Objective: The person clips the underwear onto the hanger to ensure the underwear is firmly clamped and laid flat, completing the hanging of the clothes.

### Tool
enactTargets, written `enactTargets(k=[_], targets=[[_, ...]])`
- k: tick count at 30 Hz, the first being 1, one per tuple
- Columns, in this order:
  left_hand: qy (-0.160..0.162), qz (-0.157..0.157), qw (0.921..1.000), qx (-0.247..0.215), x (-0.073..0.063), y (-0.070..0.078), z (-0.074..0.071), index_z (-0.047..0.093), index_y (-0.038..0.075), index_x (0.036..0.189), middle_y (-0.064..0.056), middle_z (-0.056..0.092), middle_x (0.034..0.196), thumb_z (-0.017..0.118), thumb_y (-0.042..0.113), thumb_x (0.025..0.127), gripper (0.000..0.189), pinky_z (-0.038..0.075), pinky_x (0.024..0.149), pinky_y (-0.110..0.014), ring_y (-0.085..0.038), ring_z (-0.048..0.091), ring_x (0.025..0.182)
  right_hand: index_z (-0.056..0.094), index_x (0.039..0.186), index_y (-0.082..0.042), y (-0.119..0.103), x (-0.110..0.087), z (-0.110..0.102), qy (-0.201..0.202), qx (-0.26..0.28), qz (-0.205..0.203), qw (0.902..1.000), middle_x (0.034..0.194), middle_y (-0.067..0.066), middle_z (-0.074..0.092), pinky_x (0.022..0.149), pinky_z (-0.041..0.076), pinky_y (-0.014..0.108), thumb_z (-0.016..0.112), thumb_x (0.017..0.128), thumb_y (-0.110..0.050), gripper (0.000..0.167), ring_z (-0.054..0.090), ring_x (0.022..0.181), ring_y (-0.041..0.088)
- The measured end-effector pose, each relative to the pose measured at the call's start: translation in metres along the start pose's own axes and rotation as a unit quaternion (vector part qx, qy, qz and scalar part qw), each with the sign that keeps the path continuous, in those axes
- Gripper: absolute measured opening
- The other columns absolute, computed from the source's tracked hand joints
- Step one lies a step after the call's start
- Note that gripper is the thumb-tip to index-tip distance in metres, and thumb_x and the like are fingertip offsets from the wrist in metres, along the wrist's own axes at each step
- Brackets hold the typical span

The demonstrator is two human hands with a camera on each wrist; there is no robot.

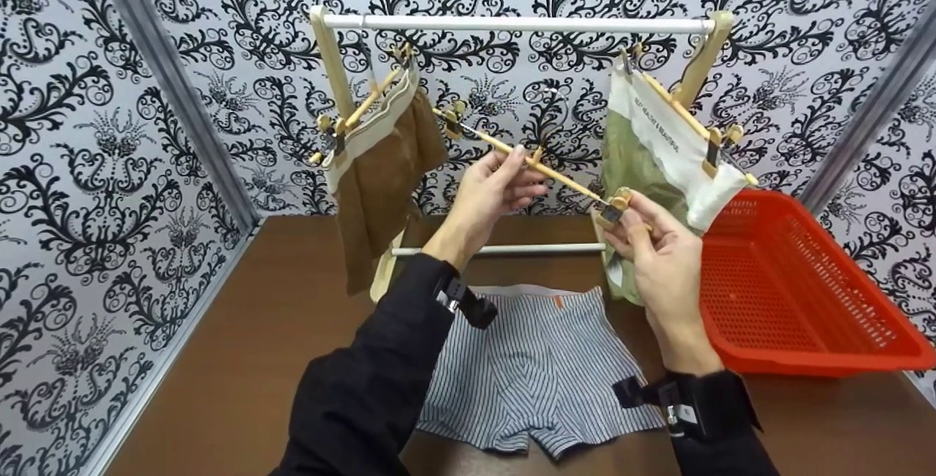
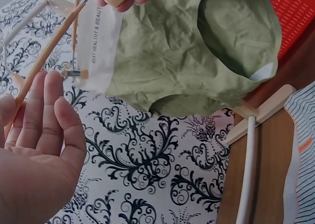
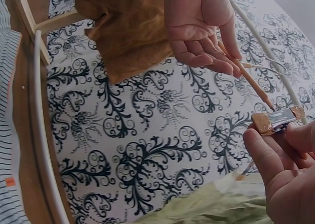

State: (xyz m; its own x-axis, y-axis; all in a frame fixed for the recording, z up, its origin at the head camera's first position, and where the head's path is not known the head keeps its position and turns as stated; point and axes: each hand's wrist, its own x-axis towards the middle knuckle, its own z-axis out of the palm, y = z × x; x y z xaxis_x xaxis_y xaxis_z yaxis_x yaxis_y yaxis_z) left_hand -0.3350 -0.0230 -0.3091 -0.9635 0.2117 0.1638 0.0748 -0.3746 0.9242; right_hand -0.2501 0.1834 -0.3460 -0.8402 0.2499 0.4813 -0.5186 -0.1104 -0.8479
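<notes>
My left hand (image 1: 488, 191) pinches the wooden bar of a clip hanger (image 1: 567, 180) near its middle, with the other fingers loosely spread. At the bar's right end my right hand (image 1: 664, 253) grips a clip (image 3: 278, 119) between thumb and fingers. The far clip (image 1: 453, 121) on the same hanger holds no cloth. Below both hands, striped boxer shorts (image 1: 534, 366) lie spread on the table, waistband toward the rack. Green briefs (image 2: 172, 47) with a white lettered waistband hang from another clip hanger, close to my right hand.
A small rack with a white top rail (image 1: 519, 23) and wooden posts stands at the back. Brown underwear (image 1: 387, 176) hangs on its left side. The red plastic basket (image 1: 775, 359) sits at the right on the brown table (image 1: 241, 359). Patterned walls enclose the table.
</notes>
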Motion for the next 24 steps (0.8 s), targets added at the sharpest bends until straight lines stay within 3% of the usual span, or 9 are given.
enactTargets(k=[4,8,13,15,18,24], targets=[[0.004,-0.004,0.9999,-0.009,0.001,-0.004,-0.004,0.063,0.006,0.111,-0.014,0.075,0.099,0.059,0.029,0.104,0.025,0.057,0.07,-0.028,-0.02,0.073,0.08,0.058,0.133,0.009,0.006,0.0,0.001,0.0,0.018,0.008,0.9998,0.114,0.019,0.072,0.082,0.056,0.035,0.055,0.101,0.004,0.033,0.074,0.097,0.028],[0.017,-0.008,0.999,-0.04,0.001,-0.008,-0.012,0.057,0.004,0.127,-0.016,0.072,0.112,0.063,0.034,0.101,0.039,0.057,0.076,-0.031,-0.025,0.073,0.094,0.057,0.133,0.011,0.01,0.005,-0.003,0.0,0.037,0.023,0.9991,0.112,0.021,0.072,0.081,0.057,0.036,0.054,0.101,0.004,0.032,0.074,0.093,0.028],[0.064,0.022,0.9903,-0.121,-0.003,-0.012,-0.039,0.039,0.005,0.148,-0.015,0.061,0.136,0.065,0.038,0.099,0.065,0.051,0.099,-0.042,-0.032,0.062,0.121,0.056,0.133,0.011,0.013,0.013,-0.014,-0.008,0.051,0.06,0.9968,0.104,0.015,0.075,0.08,0.057,0.037,0.054,0.102,0.001,0.032,0.075,0.086,0.024],[0.083,0.035,0.9861,-0.14,-0.006,-0.015,-0.052,0.039,0.005,0.149,-0.013,0.057,0.139,0.064,0.037,0.1,0.063,0.049,0.101,-0.042,-0.031,0.06,0.124,0.054,0.134,0.012,0.016,0.016,-0.019,-0.018,0.054,0.079,0.9952,0.102,0.012,0.076,0.081,0.057,0.037,0.053,0.103,-0.001,0.034,0.075,0.085,0.023],[0.107,0.04,0.9837,-0.138,-0.01,-0.02,-0.071,0.052,0.007,0.14,-0.009,0.06,0.129,0.063,0.034,0.101,0.049,0.052,0.093,-0.036,-0.026,0.063,0.117,0.05,0.138,0.013,0.023,0.02,-0.026,-0.046,0.05,0.108,0.9919,0.103,0.01,0.075,0.083,0.056,0.038,0.052,0.104,-0.003,0.037,0.075,0.086,0.022],[0.128,0.028,0.9827,-0.131,-0.017,-0.031,-0.097,0.071,0.007,0.113,-0.006,0.069,0.103,0.067,0.022,0.1,0.021,0.05,0.074,-0.028,-0.015,0.062,0.078,0.043,0.143,0.014,0.04,0.026,-0.036,-0.101,0.021,0.159,0.982,0.107,0.006,0.072,0.086,0.056,0.038,0.049,0.106,-0.008,0.043,0.073,0.089,0.021]])
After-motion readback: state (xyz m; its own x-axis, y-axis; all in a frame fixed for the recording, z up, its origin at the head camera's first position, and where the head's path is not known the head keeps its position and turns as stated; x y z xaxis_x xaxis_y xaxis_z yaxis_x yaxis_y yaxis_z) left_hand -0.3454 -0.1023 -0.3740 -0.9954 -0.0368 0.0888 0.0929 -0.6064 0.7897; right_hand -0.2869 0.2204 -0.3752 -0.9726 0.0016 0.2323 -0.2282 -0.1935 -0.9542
